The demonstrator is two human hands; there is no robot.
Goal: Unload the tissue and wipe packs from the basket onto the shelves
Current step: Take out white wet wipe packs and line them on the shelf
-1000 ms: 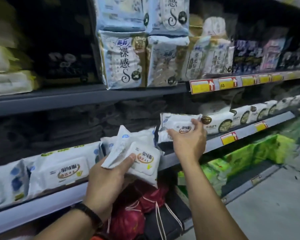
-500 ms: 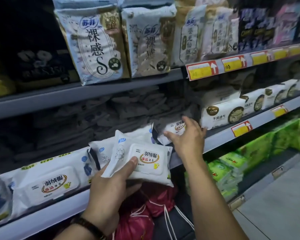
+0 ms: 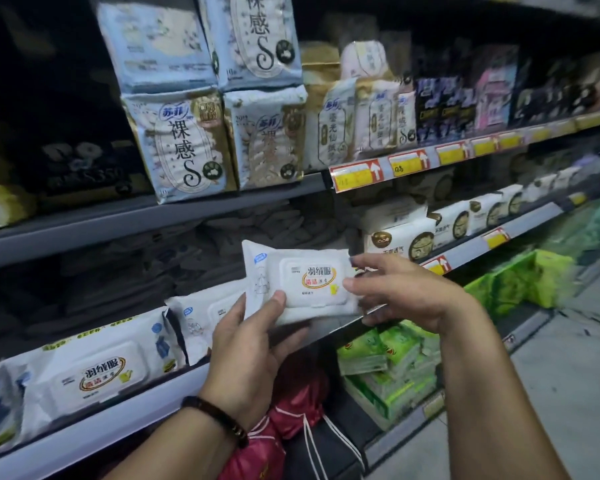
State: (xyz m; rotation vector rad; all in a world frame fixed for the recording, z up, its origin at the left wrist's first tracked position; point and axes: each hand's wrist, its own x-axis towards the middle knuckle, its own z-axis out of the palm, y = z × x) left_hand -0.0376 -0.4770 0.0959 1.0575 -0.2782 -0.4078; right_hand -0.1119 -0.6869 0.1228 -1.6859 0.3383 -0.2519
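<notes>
1. I see the middle shelf (image 3: 118, 422) running from lower left up to the right, with the top shelf (image 3: 118, 220) above it.
2. Tall pad packs (image 3: 184, 147) stand upright on the top shelf.
3. White wipe packs (image 3: 94, 375) lie in a row on the left part of the middle shelf. The rightmost one sits just behind the left hand.
4. Green packs (image 3: 388, 368) are stacked below the middle shelf, to the right of the red bags (image 3: 298, 403).
5. The left hand (image 3: 250, 355) grips the pack (image 3: 302, 282) at its lower left. Its thumb is curled over the front by the lid's corner and its fingers are underneath.
6. The right hand (image 3: 402, 292) pinches the pack's right edge, with the forefinger on top, the thumb on the lid and the other fingers curled beneath.
7. The pack sits between both hands in front of the middle shelf's edge, with its label facing me.
8. A dark band (image 3: 219, 420) circles the left wrist.
</notes>
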